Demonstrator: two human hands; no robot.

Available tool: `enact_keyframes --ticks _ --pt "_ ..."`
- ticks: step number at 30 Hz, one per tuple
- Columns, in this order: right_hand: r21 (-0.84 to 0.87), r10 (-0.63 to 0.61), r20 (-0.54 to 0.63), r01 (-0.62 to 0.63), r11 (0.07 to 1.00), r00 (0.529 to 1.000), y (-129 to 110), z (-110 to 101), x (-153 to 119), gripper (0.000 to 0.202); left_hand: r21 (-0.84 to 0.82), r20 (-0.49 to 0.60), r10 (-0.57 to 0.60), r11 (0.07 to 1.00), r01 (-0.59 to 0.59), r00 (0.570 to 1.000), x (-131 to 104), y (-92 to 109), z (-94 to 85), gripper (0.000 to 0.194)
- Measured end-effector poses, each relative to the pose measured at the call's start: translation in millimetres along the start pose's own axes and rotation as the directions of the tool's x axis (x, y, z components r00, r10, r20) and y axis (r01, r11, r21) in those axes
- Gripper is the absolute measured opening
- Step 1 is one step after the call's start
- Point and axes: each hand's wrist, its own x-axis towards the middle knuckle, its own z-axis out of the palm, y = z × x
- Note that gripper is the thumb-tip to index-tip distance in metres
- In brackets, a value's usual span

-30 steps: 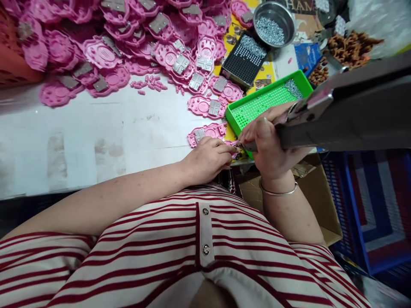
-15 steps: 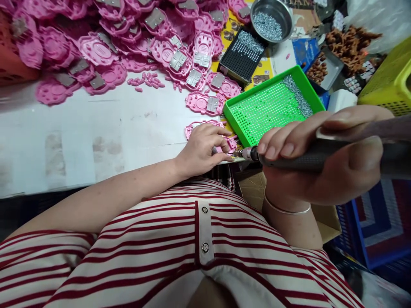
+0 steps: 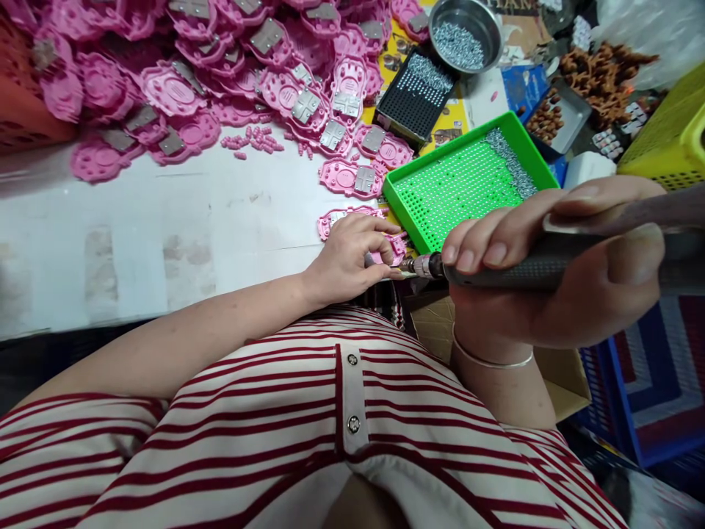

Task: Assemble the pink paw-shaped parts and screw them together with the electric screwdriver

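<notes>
The green tray [image 3: 465,184] lies at the right end of the white work surface [image 3: 231,228], tilted in the view, with small silver screws [image 3: 515,165] gathered along its far right side. Just below the tray's near left corner, the left hand [image 3: 349,253] bends over a pink part [image 3: 396,250], its fingers curled above it and its thumb low by the table edge; whether thumb and finger pinch the part is hidden. The right hand [image 3: 543,312], below and right of the tray, is clamped around a dark powered screwdriver [image 3: 496,278], whose metal tip points left to the left hand's fingertips beside the pink part. The hands are apart from each other, with the tool's tip between them. Left of the tray, another pink plate [image 3: 329,222] lies partly under the left hand, and a pink plate with a metal cover [image 3: 352,178] sits above it. Beyond the tray's upper left are a black perforated tray [image 3: 413,103] and a round metal bowl [image 3: 465,48], both holding screws. Farther left are small pink pegs [image 3: 256,139] and a large heap of pink plates [image 3: 220,51].
</notes>
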Motion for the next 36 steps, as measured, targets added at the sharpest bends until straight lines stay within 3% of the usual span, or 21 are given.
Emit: enact_keyframes --ticks 7,9,12,15,23,27,32,36 --pt "-0.037 0.015 -0.041 -0.016 0.999 0.999 9.9 6.4 -9.4 0.034 0.07 0.039 -0.023 0.997 0.02 0.999 0.4 -1.2 3.0 0.027" --pt "-0.012 -0.055 -0.055 0.054 0.998 0.997 15.6 4.6 -6.6 0.03 0.161 0.04 -0.035 0.987 0.028 0.999 0.8 -0.5 3.1 0.041" --pt "0.109 -0.25 -0.076 0.257 0.96 0.965 23.6 1.6 -1.0 0.018 0.302 0.047 -0.058 0.952 0.041 0.997 1.1 1.3 2.5 0.059" --pt "0.172 -0.319 -0.116 0.336 0.926 0.94 30.8 1.6 0.7 0.01 0.374 0.102 -0.075 0.927 0.032 0.992 1.2 3.1 2.2 0.05" --pt "-0.04 -0.288 -0.142 0.285 0.958 0.947 50.7 2.5 -3.2 0.025 0.388 0.145 -0.104 0.921 0.04 0.984 2.7 5.0 4.1 0.041" --pt "-0.08 -0.251 -0.181 0.24 0.967 0.951 50.5 5.1 -2.8 0.024 0.365 0.086 -0.113 0.928 0.075 0.99 3.9 5.8 3.4 0.043" --pt "0.058 -0.375 -0.164 0.389 0.919 0.912 39.8 7.7 1.9 0.012 0.29 0.011 -0.071 0.955 0.064 0.997 7.1 7.2 0.9 0.016" --pt "0.262 -0.305 -0.119 0.326 0.908 0.945 25.9 5.9 5.0 0.014 0.24 0.036 -0.063 0.969 0.052 0.997 9.2 8.0 -1.7 0.012"
